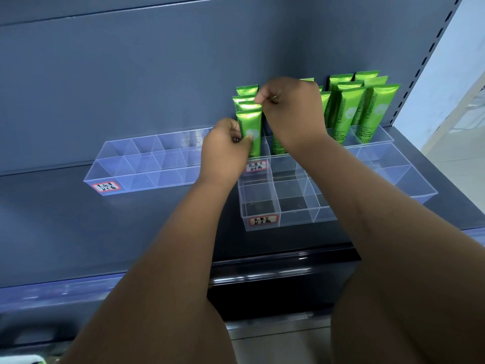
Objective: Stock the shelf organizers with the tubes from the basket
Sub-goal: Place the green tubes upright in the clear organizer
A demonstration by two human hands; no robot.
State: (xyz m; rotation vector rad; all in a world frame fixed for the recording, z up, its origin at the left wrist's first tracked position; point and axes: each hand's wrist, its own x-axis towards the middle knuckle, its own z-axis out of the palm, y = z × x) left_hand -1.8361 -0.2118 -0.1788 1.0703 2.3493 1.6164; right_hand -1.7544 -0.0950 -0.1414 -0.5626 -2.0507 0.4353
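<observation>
Already many green tubes [346, 109] stand in the back organizer [380, 136]. The left hand [225, 151] pinches the front tube [249, 132], and the right hand [291, 109] pinches a top behind it. The left organizer [147, 164] and the front organizer [262, 206] are unfilled.

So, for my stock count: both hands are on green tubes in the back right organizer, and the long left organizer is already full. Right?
No. The head view shows the long left organizer holds no tubes. The left hand and right hand are indeed on green tubes in the back right organizer.
</observation>
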